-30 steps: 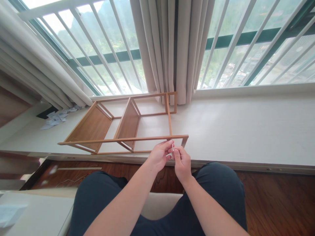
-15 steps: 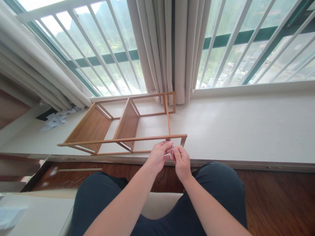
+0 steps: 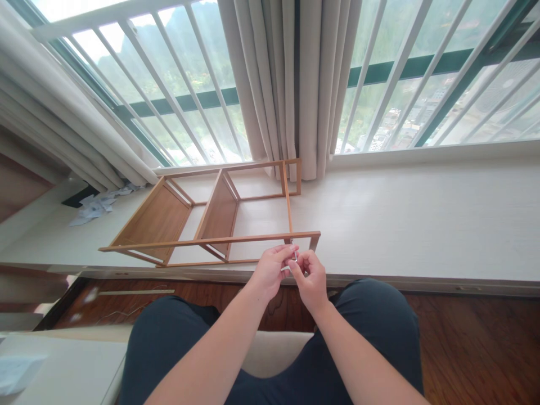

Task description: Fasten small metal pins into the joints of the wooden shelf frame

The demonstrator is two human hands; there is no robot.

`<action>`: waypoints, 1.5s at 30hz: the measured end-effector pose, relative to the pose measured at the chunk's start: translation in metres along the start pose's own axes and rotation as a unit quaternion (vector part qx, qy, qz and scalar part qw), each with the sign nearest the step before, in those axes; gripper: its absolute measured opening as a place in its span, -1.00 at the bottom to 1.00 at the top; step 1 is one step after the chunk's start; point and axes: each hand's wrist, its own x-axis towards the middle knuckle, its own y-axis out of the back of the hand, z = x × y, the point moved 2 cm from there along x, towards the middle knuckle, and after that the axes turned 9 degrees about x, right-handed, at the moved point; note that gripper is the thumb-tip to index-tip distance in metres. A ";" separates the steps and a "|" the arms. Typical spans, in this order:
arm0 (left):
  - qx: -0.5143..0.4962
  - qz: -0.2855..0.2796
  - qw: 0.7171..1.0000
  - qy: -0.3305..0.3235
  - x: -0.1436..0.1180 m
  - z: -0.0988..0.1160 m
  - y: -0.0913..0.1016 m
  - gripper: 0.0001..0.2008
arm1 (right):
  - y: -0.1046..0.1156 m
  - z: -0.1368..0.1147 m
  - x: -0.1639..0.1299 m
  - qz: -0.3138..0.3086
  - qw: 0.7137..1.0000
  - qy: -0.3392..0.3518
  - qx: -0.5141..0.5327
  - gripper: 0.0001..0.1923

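A bamboo shelf frame lies on its side on the white window ledge. My left hand and my right hand meet just below the frame's near right corner. Between their fingertips they pinch a small silvery metal piece, too small to tell apart further. Both hands hover over my knees, in front of the ledge's edge.
Beige curtains hang behind the frame, and window bars run across the back. Crumpled white paper lies at the ledge's far left. Dark wooden floor shows below, and a white surface sits at the lower left.
My fingers have shifted slightly around the small metal piece, the right hand curling a little lower. The frame has not moved.
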 end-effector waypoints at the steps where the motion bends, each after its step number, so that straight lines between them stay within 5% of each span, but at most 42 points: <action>1: -0.001 0.000 1.000 0.001 0.000 0.000 0.000 -0.68 | 0.000 0.001 0.000 0.000 1.000 0.001 -0.002 -0.68; 26: -0.041 -0.021 0.999 0.012 0.006 0.002 0.001 -0.73 | -0.002 -0.005 0.005 0.011 0.992 0.061 -0.106 -0.70; 45: -0.032 -0.005 0.999 0.015 0.008 0.002 0.000 -0.64 | 0.001 -0.001 0.002 -0.001 0.999 0.010 -0.035 -0.65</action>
